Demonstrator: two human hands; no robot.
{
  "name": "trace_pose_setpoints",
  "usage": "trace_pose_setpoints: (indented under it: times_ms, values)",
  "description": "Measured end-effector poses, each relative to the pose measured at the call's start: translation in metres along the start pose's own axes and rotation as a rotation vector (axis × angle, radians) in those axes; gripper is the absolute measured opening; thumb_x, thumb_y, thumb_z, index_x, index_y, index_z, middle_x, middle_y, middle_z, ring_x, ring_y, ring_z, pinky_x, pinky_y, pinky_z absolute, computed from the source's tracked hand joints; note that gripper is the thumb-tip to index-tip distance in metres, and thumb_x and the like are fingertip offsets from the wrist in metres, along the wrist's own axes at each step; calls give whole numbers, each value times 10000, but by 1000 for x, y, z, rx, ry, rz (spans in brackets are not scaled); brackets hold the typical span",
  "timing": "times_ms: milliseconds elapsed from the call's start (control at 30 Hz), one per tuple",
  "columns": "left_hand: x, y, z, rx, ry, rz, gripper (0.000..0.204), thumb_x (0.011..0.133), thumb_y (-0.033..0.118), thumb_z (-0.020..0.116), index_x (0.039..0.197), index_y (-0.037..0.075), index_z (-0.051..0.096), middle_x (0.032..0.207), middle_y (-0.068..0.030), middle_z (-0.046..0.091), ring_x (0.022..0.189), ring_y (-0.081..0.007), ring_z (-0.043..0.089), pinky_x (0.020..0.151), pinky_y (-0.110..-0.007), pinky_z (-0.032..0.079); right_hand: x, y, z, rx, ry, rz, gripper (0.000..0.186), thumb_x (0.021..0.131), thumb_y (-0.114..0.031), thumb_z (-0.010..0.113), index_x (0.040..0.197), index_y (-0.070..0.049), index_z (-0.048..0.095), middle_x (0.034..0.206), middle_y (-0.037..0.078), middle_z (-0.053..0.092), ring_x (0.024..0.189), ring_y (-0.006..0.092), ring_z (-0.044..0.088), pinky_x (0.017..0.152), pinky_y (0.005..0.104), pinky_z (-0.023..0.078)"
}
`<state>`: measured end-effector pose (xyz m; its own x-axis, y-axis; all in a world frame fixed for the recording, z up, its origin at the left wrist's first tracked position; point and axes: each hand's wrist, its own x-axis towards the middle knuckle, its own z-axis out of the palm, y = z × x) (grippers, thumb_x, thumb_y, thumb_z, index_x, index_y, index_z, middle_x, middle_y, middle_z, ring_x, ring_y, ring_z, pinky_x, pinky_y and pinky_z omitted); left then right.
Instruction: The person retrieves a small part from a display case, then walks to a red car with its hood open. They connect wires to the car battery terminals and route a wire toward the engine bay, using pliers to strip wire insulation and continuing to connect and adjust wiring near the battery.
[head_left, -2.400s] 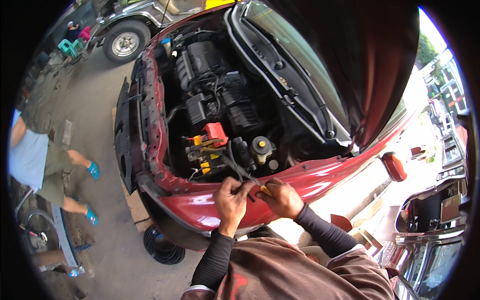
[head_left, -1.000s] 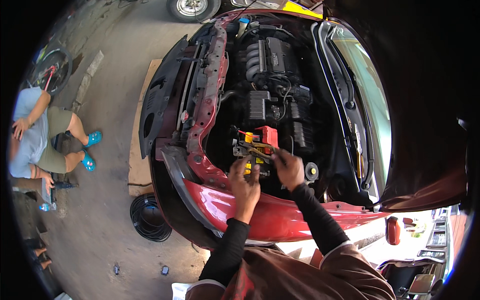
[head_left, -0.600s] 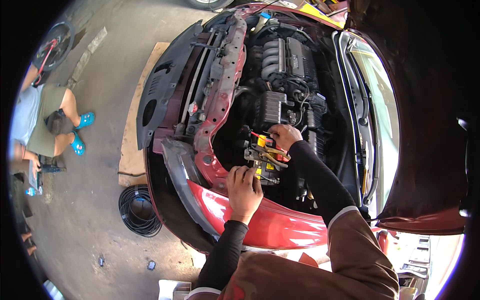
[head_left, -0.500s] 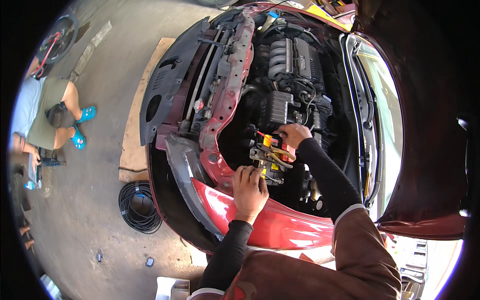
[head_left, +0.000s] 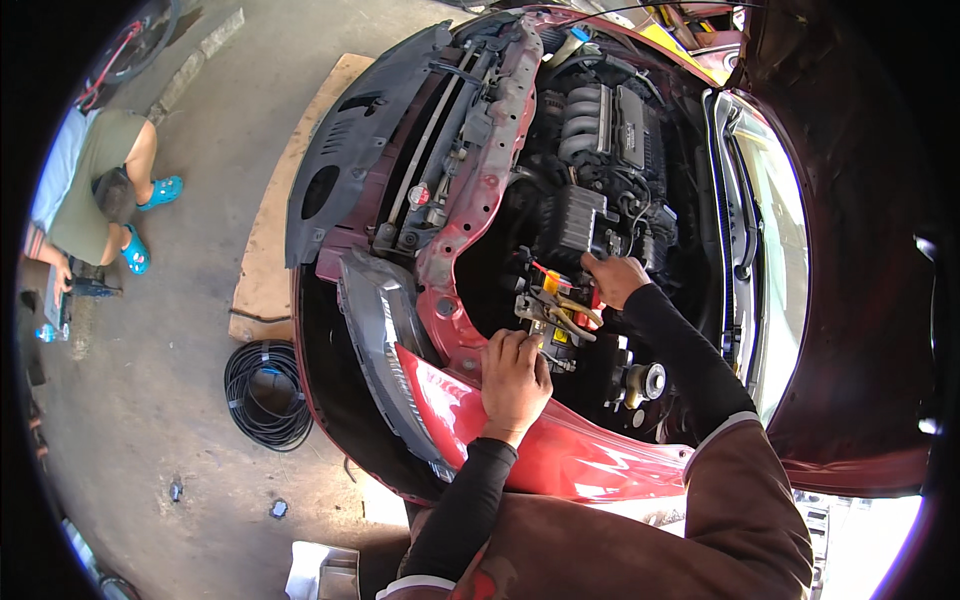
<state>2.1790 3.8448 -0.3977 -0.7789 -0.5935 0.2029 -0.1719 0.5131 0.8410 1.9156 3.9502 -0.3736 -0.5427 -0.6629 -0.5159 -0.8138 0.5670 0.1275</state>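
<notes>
A car battery sits in the engine bay, partly covered by tools and my hands. Across its top lie pliers with tan-yellow handles, by a yellow piece and a red cover. My left hand rests at the battery's near-left edge, fingers bent and closed, their tips hidden. Beyond the red cover, my right hand is closed in a pinch beside the black ribbed box; what its fingers hold is hidden.
The red fender lies under my forearms. Ahead is the engine; the raised hood stands at right. On the floor at left are a black hose coil and a wooden board. A seated person wears blue clogs.
The whole view has shifted, so the car sits slightly farther right. Both hands keep nearly the same places around the battery, and the pliers still lie on it.
</notes>
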Motion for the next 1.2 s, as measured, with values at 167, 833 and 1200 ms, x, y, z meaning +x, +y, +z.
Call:
trace_pose_setpoints:
  times_ms: [167,833,1200]
  values:
    - [-1,3,5,-8,4,-3,293,820,10,708,1107,53,674,1105,-120,647,1138,-365,578,1008,-496,470,2,2,6,-67,-40,-4,248,820,-183,686,1050,-131,761,904,172,760,926,383,740,772,527,578]
    - [-4,0,0,12,31,0,291,799,0,711,1081,63,671,1084,-101,638,1115,-354,577,996,-496,467,-12,-4,10,-15,8,53,202,831,-256,714,998,-161,776,922,137,766,908,362,743,777,518,576]
    - [-7,6,2,-7,21,-6,274,794,7,718,1059,67,684,1088,-97,645,1119,-346,579,999,-493,465,-27,-4,10,69,35,141,264,825,-275,752,1051,-142,779,926,179,757,897,393,734,806,530,572]
